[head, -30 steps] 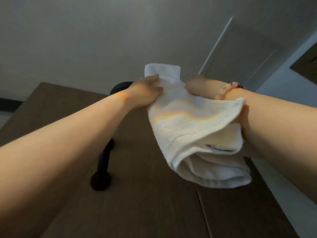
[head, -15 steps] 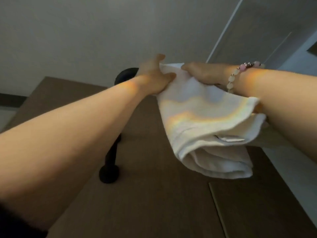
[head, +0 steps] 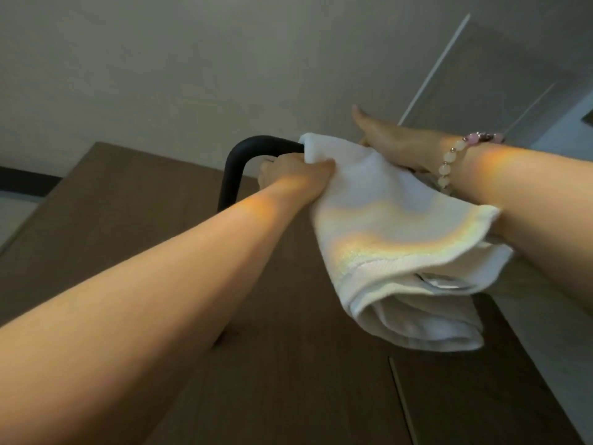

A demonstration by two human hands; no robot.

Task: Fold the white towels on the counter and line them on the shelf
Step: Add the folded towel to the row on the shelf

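Observation:
A folded white towel [head: 398, 239] hangs in the air in front of me, held up high against a dark wooden panel [head: 288, 364]. My left hand [head: 295, 173] is clenched on the towel's upper left edge, right beside a black curved bar [head: 237, 162]. My right hand [head: 391, 142] lies along the towel's upper right side with a bead bracelet [head: 449, 162] at the wrist; its fingers are partly hidden behind the cloth. The towel's lower folds sag down towards me.
The black bar bends down along the wooden panel, partly behind my left forearm. A pale wall and ceiling [head: 224, 59] fill the upper view. A seam [head: 401, 399] runs through the panel at the lower right.
Both hands have pushed the towel farther up towards the black bar's bend. My left hand has shifted from the towel's top to gripping its left edge.

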